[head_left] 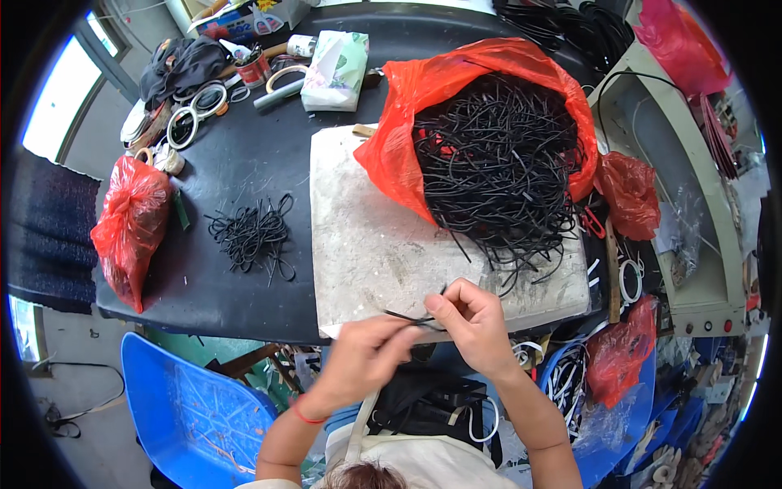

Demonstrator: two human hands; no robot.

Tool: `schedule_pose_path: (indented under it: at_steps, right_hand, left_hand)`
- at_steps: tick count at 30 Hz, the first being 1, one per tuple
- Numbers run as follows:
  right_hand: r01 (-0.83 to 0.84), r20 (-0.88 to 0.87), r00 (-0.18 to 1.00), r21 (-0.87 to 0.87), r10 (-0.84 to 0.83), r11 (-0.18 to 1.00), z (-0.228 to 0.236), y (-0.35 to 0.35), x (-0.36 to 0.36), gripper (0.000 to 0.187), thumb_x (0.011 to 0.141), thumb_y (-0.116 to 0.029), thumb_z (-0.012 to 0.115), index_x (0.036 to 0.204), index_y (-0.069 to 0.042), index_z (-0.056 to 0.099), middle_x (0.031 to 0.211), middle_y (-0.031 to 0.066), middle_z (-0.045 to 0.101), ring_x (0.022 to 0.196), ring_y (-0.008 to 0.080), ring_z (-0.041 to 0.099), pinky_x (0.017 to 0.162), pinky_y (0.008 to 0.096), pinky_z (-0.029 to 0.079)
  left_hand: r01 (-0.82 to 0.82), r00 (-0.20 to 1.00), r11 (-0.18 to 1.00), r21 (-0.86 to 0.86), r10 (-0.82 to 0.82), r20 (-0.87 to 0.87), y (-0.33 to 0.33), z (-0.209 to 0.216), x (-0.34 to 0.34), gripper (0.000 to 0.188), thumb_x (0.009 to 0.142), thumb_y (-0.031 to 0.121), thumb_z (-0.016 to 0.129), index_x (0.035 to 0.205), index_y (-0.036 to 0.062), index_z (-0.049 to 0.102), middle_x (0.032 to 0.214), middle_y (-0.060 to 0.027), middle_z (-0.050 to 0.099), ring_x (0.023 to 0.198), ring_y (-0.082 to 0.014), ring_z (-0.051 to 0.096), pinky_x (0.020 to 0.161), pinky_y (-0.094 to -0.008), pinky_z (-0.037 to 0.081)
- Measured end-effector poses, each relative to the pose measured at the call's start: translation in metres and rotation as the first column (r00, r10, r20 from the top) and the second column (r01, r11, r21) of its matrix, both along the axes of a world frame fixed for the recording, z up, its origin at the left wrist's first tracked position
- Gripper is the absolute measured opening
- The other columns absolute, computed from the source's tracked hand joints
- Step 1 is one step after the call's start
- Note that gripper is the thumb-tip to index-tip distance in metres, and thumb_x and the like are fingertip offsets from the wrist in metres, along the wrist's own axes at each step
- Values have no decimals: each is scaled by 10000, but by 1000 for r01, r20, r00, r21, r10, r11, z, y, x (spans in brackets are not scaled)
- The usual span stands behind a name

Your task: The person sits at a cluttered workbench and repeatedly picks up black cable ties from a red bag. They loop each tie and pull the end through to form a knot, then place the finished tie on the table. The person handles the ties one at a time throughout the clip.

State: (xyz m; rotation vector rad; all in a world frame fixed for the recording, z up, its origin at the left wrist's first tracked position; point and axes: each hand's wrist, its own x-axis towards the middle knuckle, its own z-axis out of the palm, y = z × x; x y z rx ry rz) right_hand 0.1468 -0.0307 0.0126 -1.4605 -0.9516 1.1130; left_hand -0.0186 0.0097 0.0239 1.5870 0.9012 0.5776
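A short piece of black cord (pixel 401 315) is held between my two hands, just over the near edge of the white board (pixel 358 236). My left hand (pixel 368 352), slightly blurred, pinches it from the left. With thumb and fingers together, my right hand (pixel 474 324) grips it from the right. Beyond them, an open red plastic bag (pixel 397 159) lies on the board, and a large tangle of black cords (pixel 497 147) spills from it toward me. A smaller heap of black cords (pixel 254 236) rests on the dark tabletop to the left.
A tied red bag (pixel 134 228) sits at the table's left edge. Tape rolls (pixel 182 128), a tissue pack (pixel 336 72) and a dark cloth (pixel 183 69) crowd the back left. Below the table stand a blue chair (pixel 191 416) and a blue bin (pixel 619 424). A beige machine casing (pixel 717 244) is at right.
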Motion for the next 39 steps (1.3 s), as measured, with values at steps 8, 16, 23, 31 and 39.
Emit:
schedule_pose_path:
  at_steps: [8,16,23,31,39]
  right_hand:
    - [85,717,632,313,-294,946,2,32,22,53,796,-50,591,826,-9,605,730,90,547,594,196,536,537,298,423]
    - [48,438,894,118,-95,992,5,-9,-19,108,760,-53,636,866,-36,625,709,60,572,500,122,497,477,237,388]
    - [-360,809,557,439,-188,823,40,-3,-9,280,743,-115,671,1011,-68,600,845,70,570,817,247,559,707,303,460]
    - [-367,738,673,278,47,888,49,-11,11,288,702,-34,689,978,-69,617,769,73,554,656,205,557,557,291,447]
    - [-72,657,706,435,-262,897,31,2,-20,255,718,45,638,960,-34,624,759,73,558,630,184,566,535,287,450]
  left_hand:
    - [-257,537,498,828,786,-306,76,-21,-68,200,742,149,670,839,-2,583,760,-101,535,742,-217,514,663,-310,406]
    - [-169,924,936,-309,260,280,7,-23,22,231,859,112,577,1003,-68,586,857,-99,644,789,-115,602,681,-236,490]
    - [30,998,985,-171,-19,65,4,2,-10,146,858,65,556,920,-58,604,818,-81,640,757,-121,608,672,-237,495]
    - [-35,977,888,-459,127,170,3,18,-36,166,869,71,546,966,-55,590,839,-82,630,741,-100,600,641,-214,490]
    - [46,862,767,-640,293,413,2,-11,3,242,889,185,538,1034,-5,580,866,-96,632,739,-115,621,535,-182,482]
